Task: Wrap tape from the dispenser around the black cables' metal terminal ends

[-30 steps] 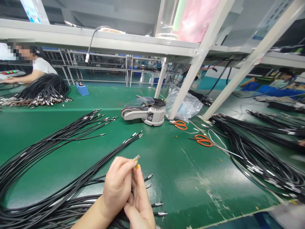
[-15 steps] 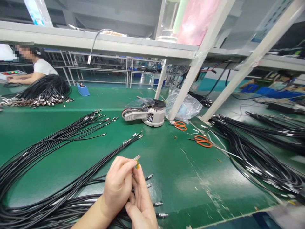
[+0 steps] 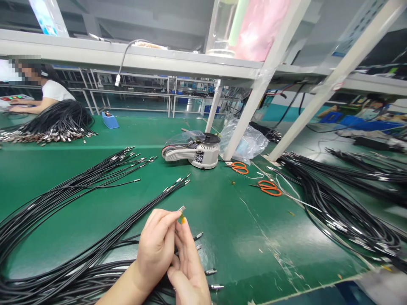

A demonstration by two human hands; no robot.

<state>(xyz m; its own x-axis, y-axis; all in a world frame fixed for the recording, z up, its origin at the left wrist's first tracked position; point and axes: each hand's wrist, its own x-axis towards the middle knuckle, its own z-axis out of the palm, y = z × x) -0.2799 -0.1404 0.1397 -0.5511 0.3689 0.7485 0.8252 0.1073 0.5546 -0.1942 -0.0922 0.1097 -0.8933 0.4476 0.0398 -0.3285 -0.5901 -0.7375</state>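
Just above the green table, my left hand [image 3: 155,241] pinches a black cable's end. The cable's silver USB plug [image 3: 182,209] sticks up past the fingertips. A piece of yellow tape [image 3: 182,217] sits just below the plug, between my left fingertips and my right index finger. My right hand [image 3: 192,269] presses against the left one from the right, index finger straight, the other fingers curled round the cable; most of its length is hidden by the hands. Under and beside them lie black cables [image 3: 104,271] with silver connector ends pointing right.
A round tape dispenser [image 3: 203,156] stands ahead. Two orange-handled scissors [image 3: 269,187] [image 3: 239,167] lie right of it. Cable bundles rest at left [image 3: 73,186] and right [image 3: 318,190]. Slanted white posts [image 3: 251,114] hold a shelf [image 3: 152,63]. A person [image 3: 57,91] sits far left.
My left fingertips have shifted slightly over the tape, leaving less of it showing. The rest of the view moves only a little to the left with the camera.
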